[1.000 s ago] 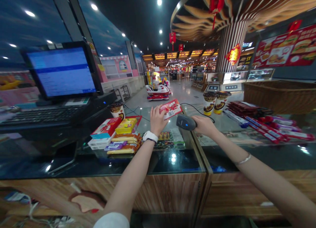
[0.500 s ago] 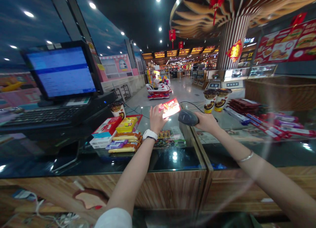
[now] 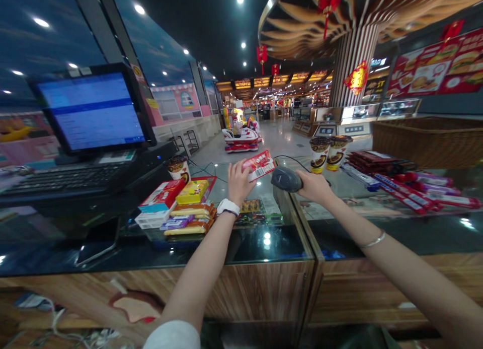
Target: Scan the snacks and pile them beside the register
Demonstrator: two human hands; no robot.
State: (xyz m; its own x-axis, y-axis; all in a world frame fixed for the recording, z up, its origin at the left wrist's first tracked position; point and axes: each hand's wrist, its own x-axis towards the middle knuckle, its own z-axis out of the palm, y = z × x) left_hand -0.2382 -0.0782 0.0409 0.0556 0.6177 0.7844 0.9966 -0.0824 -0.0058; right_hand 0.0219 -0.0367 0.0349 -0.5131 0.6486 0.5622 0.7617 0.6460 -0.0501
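My left hand (image 3: 240, 183) is closed on the end of a small red snack box (image 3: 258, 166), held above the glass counter with a white barcode panel along its lower edge. In my right hand (image 3: 315, 186) is a dark grey barcode scanner (image 3: 286, 180); its head points left at the box, a short gap away. Left of my left wrist, a pile of packaged snacks (image 3: 190, 219) lies on the counter, with a yellow packet (image 3: 192, 191) on top. Beside it a red box (image 3: 163, 194) rests on a white one.
A monitor (image 3: 92, 110) and keyboard (image 3: 64, 180) stand at left, a phone (image 3: 98, 240) in front. One lidded cup (image 3: 178, 168) is behind the snacks. Two more cups (image 3: 320, 155), chocolate packs (image 3: 373, 162), candy sticks (image 3: 403, 192) and a wicker basket (image 3: 426, 142) are at right.
The bright glow on the red box is gone, and its barcode panel now shows clearly. Both hands keep their hold and have barely moved; the view has shifted slightly.
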